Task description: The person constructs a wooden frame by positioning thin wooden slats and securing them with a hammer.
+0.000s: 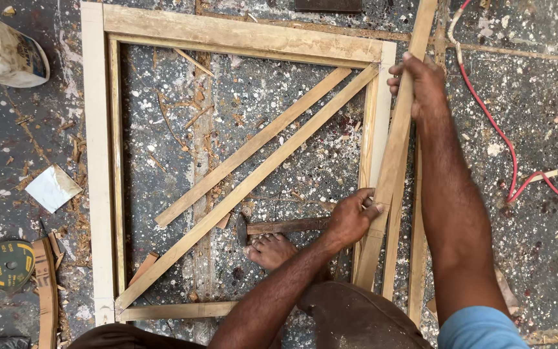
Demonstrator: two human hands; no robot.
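Floor (537, 97) first: dark speckled concrete, littered with shavings and wood chips. Wooden frame (98, 161) lies flat on it, rectangular, pale rails on the left, far and right sides, thinner rail at the near edge. Two diagonal strips (253, 168) lie inside it, running from near-left up to the far-right corner, side by side, almost touching.

Long wooden strip (392, 161) is the piece in hand: it runs steeply from the far edge of the view down to the near side, lying along and just over the frame's right rail. More loose strips (417, 213) sit just to its right.

Right arm is extended far, forearm straight along the strip; right hand (421, 81) is wrapped around the strip's upper part, fingers curled over its left edge, clenched on it. Left arm comes in from near-centre, elbow bent; left hand (351, 218) grips the same strip lower down, thumb on its face.

Bare foot (271, 249) rests inside the frame, just left of the left hand. Hammer (279, 227) lies on the floor touching the toes, head to the left.

White container (4, 48) far left. Red cable (495, 126) on the right. Abrasive disc (2, 265) near left. White paper scrap (53, 187) left of the frame.
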